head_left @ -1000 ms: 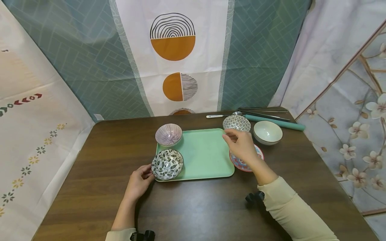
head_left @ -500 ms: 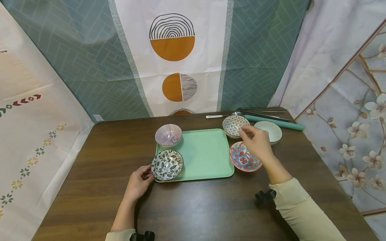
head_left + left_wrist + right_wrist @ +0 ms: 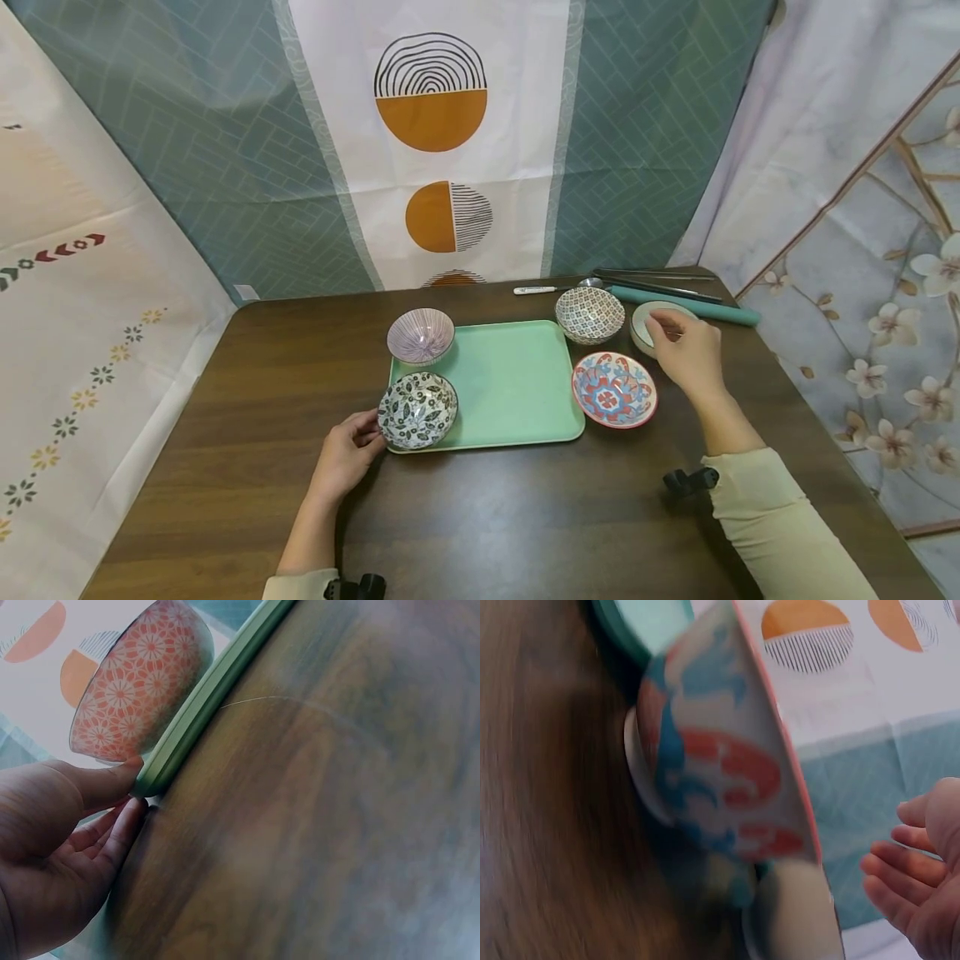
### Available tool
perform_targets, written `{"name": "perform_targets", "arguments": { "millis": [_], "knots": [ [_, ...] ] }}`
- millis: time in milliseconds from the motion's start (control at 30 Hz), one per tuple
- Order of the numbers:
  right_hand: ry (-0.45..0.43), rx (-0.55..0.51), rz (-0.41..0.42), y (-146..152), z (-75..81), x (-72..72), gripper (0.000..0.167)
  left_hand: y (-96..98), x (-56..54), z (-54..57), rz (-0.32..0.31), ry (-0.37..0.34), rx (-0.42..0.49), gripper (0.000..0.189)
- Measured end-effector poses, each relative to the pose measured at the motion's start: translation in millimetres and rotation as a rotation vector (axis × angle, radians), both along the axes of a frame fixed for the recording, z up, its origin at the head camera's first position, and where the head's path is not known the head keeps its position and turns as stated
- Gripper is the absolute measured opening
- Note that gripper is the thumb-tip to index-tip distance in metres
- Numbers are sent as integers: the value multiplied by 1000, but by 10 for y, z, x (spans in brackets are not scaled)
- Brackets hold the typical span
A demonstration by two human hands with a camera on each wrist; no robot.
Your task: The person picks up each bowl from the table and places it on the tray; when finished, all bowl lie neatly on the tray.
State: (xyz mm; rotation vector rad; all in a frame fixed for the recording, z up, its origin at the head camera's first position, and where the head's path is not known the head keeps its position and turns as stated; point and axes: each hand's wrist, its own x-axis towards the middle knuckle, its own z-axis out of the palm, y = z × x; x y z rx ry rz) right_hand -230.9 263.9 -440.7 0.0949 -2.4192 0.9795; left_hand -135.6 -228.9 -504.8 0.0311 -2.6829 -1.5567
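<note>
Here, left fingers (image 3: 124, 827) pinching rectangular tray (image 3: 513, 383), round bowls (image 3: 614, 390), woodgrain table (image 3: 510, 517)

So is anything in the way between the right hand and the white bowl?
Nothing visible is. In the head view, the right hand overlaps the white bowl, and the right wrist view shows the fingers above its rim. The red-and-blue bowl sits nearer the person, off to the side.

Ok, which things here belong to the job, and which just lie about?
Likely the job: green tray, pinched by left hand; leafy bowl; striped bowl; red-blue bowl; checkered bowl; white bowl near right hand.
Probably lying about: spoon; teal bar; dark sticks.
</note>
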Motion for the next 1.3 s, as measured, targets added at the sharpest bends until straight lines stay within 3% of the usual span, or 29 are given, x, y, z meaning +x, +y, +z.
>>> {"name": "perform_targets", "arguments": {
  "millis": [433, 633, 767, 1033, 1167, 1300],
  "knots": [
    [33, -31, -179, 418, -181, 0, 25, -8, -6, -7, -2, -20, 1, 43],
    [-55, -83, -230, 549, -276, -35, 32, -1, 1, 3, 1, -1, 0, 42],
    [-167, -110, -271, 609, -303, -57, 37, 0, -5, 4, 1, -17, 4, 43],
    [-359, -119, -257, 712, -309, -104, 46, -6, -24, -25, -9, -29, 19, 44],
    [-386, -132, -253, 718, -297, -131, 46, -7, -22, -28, -9, -28, 23, 44],
    [-354, -122, -250, 690, -307, -168, 44, -8, -20, -30, 0, -25, 28, 44]
  ]
}}
